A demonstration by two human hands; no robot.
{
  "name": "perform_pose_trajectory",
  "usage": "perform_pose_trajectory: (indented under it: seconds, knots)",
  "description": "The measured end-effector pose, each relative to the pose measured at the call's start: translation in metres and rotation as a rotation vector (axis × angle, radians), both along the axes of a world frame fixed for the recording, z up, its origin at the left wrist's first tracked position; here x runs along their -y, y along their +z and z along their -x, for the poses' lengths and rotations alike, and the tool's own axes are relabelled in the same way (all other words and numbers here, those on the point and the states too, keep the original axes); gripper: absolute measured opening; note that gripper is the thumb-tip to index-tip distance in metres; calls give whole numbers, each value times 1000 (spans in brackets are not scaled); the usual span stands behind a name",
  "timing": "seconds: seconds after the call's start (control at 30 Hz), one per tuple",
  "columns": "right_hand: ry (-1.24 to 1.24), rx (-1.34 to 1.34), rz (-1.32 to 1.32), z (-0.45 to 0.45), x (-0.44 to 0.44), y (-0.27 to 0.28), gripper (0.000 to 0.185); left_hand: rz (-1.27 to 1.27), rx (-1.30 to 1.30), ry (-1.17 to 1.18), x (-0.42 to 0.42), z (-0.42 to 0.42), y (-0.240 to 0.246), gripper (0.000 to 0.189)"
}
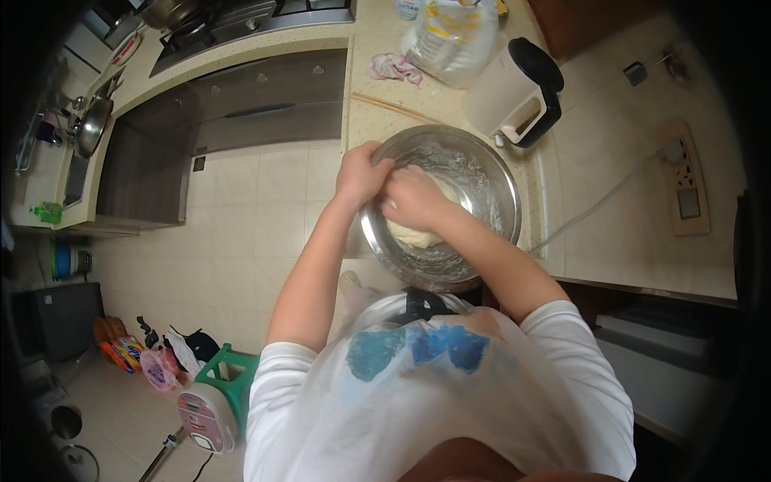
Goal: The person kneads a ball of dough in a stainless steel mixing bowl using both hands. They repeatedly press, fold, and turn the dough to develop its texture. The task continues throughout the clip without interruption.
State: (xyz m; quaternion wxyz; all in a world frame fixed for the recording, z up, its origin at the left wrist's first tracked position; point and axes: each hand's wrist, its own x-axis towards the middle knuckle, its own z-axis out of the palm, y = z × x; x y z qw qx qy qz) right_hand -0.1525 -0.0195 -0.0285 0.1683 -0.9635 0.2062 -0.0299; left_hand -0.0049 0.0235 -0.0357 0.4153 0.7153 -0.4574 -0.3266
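Note:
A large stainless steel bowl (503, 181) stands at the corner of the counter, close to my body, its inner wall smeared with flour or dough. Pale dough (415, 237) lies inside it. My left hand (361, 175) grips the bowl's left rim, thumb over the edge. Pressed into the dough is my right hand (418, 199), its fingers curled and partly hidden against the dough. The two hands are close together near the rim.
Behind the bowl lie wooden chopsticks (394, 107), a crumpled cloth (396, 68) and a plastic bag (455, 45). An electric kettle (512, 96) stands at the back right. A cord (596, 202) runs to the wall socket (683, 178). A gas stove (253, 30) is at upper left.

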Motion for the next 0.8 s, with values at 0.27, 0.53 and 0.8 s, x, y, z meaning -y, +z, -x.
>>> perform_pose_trajectory:
  seconds: [0.27, 0.53, 0.8]
  knots:
    - [-65, 288, -189, 111, -34, 59, 28, -62, 74, 92, -7, 10, 14, 28]
    - [-278, -175, 78, 27, -17, 63, 34, -52, 123, 69, 1, 9, 8, 28]
    - [-187, -282, 76, 82, -31, 38, 54, -101, 98, 83, -4, 11, 20, 28]
